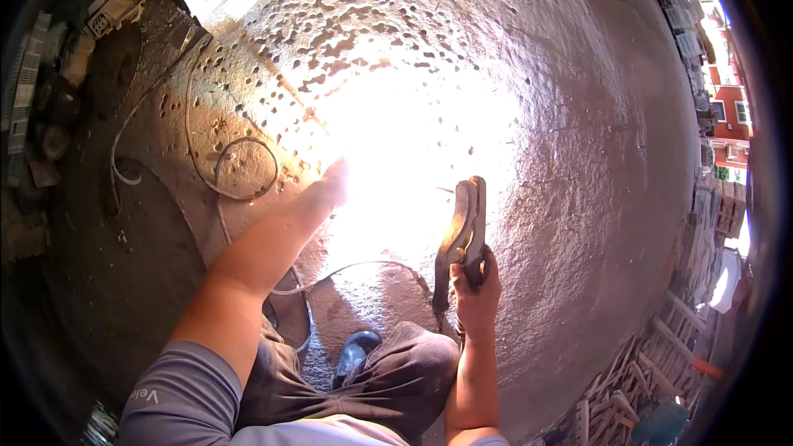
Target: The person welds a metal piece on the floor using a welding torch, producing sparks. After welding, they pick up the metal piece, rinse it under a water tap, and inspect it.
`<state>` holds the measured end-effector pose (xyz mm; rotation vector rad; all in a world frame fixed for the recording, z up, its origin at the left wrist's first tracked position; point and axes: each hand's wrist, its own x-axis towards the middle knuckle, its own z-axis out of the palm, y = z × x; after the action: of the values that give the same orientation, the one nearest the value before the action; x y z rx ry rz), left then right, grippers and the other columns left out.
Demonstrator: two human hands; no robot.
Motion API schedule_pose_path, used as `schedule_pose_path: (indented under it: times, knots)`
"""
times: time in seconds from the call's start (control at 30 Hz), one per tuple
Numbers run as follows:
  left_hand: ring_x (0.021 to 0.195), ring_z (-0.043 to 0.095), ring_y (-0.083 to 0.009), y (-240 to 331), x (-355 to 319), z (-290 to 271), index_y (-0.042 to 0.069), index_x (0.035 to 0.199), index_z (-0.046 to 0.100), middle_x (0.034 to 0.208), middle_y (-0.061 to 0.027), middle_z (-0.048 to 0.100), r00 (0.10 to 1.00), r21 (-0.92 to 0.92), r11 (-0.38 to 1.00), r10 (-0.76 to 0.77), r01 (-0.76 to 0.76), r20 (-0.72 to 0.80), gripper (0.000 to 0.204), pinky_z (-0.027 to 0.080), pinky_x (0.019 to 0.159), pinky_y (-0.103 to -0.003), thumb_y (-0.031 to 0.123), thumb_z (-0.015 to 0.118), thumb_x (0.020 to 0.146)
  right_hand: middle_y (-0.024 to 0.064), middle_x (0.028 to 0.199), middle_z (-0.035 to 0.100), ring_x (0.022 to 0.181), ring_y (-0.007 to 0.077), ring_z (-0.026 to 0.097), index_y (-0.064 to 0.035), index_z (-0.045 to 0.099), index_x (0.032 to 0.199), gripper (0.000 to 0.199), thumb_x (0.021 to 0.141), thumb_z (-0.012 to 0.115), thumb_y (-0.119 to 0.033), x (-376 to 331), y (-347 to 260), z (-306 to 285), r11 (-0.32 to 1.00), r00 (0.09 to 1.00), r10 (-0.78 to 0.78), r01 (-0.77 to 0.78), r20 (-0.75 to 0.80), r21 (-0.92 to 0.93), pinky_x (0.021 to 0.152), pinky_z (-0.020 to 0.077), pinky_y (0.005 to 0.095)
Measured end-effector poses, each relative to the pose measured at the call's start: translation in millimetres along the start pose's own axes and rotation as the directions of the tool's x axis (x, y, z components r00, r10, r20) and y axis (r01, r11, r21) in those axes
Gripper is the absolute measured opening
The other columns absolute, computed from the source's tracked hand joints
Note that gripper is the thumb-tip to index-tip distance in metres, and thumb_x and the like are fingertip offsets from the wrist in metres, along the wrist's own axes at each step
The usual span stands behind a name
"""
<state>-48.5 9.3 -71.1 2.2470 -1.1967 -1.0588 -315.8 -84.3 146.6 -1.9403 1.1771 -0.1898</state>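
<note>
Judging by the white glare (pixel 405 132) mid-frame, welding seems to be in hand. The clamp-like electrode holder (pixel 472 223), just right of centre, is gripped by the right hand (pixel 478 293); the left hand (pixel 334 182), left of centre, is half washed out, so can't tell if it's closed. Next move probably calls for a steady holder.

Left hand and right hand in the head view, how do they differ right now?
The left hand is mostly lost in white glare, so its grip cannot be told; the right hand shows clearly, closed around a clamp-like tool. The left hand is higher in the picture, on a slanting forearm; the right hand is lower, on a nearly upright one. Both forearms are bare.
</note>
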Motion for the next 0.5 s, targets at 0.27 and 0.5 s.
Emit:
schedule_pose_path:
  times: [0.27, 0.5]
  knots:
    - [0.145, 0.034, -0.0305, 2.4, -7.9, -11.4, 0.009, 0.154, 0.030, 0.155, -0.0164, 0.037, 0.959, 0.049, 0.985, 0.174, -0.167, -0.226, 0.095, 0.025, 0.120, -0.052, 0.030, 0.078, 0.075, 0.0036, 0.082, 0.063, 0.062, 0.0082, 0.056, 0.0007, 0.042, 0.144, 0.060, 0.090, 0.068, -0.003, 3.5, 4.5, 0.0, 1.000, 1.000, 0.002, -0.001, 0.026, -0.017, 0.054, 0.0474, 0.0233]
    - [0.101, 0.062, -0.0356, 47.6, -18.5, -88.7, 0.004, 0.102, 0.060, 0.104, -0.0151, 0.063, 0.541, 0.010, 0.908, 0.259, -0.420, -0.800, 0.035, 0.050, 0.085, -0.045, 0.029, 0.076, 0.083, 0.0043, 0.097, 0.061, 0.078, 0.0098, 0.056, 0.0028, 0.031, 0.150, 0.064, 0.091, 0.058, 0.001, -7.7, 20.9, -10.2, 0.929, 0.985, 0.124, -0.071, -0.124, 0.363, 0.068, 0.0485, 0.0248]
